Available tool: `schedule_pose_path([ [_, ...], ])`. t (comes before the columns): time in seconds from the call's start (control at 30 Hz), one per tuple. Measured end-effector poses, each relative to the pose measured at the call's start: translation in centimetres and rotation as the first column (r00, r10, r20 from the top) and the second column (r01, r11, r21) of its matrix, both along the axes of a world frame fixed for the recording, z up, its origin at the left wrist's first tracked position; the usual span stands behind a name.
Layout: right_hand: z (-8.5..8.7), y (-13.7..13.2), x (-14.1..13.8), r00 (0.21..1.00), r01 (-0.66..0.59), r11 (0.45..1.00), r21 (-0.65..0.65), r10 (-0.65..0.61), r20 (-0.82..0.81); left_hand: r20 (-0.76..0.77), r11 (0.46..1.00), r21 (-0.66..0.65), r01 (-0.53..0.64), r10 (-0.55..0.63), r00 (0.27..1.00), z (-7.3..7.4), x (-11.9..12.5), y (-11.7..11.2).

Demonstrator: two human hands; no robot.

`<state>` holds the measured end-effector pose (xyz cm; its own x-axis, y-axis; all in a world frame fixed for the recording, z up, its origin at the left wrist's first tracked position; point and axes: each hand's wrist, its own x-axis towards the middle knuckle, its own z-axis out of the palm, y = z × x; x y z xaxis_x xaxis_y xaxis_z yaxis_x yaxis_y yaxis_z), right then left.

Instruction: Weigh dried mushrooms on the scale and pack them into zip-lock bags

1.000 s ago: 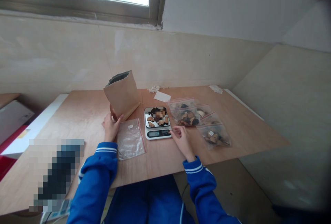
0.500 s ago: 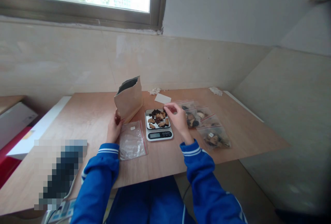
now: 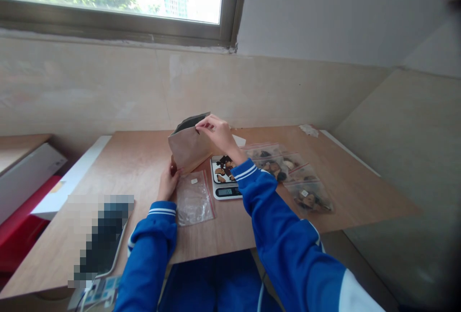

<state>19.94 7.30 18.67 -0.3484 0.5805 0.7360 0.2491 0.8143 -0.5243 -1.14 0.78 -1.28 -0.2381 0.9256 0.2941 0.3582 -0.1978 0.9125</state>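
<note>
My left hand (image 3: 167, 183) grips the lower corner of a brown kraft paper bag (image 3: 189, 148) with a dark lining, which is tilted above the table. My right hand (image 3: 216, 132) pinches the bag's upper rim at its open mouth. Below my right forearm, a digital kitchen scale (image 3: 226, 192) carries a tray of dark and tan dried pieces (image 3: 224, 168). An unfilled clear zip bag (image 3: 193, 200) lies flat beside my left wrist. Filled zip bags (image 3: 308, 198) lie to the right of the scale.
The plywood tabletop (image 3: 324, 211) holds everything. A white card (image 3: 238, 140) and a tissue scrap (image 3: 309, 131) lie near the back edge. A pixelated, blurred object (image 3: 103, 235) lies at the left front. A white board and red box (image 3: 32, 211) stand beyond the left edge.
My right hand has moved from above the scale to the bag's rim, and my forearm now covers part of the scale. The bag leans further over, and the view has shifted slightly.
</note>
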Motion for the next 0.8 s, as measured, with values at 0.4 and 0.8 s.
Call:
schedule_pose_path([
  [0.4, 0.7, -0.1, 0.6, 0.977, 0.2, 0.978, 0.054, -0.203, 0.063, -0.012, 1.0, 0.01, -0.002, 0.003, 1.0, 0.1, 0.1, 0.0],
  [0.8, -16.6, -16.0, 12.7, 0.837, 0.423, 0.689, -0.588, -0.546, -0.037, -0.326, 0.917, 0.205, -0.343, 0.394, 0.859, 4.3, 2.9, -5.8],
])
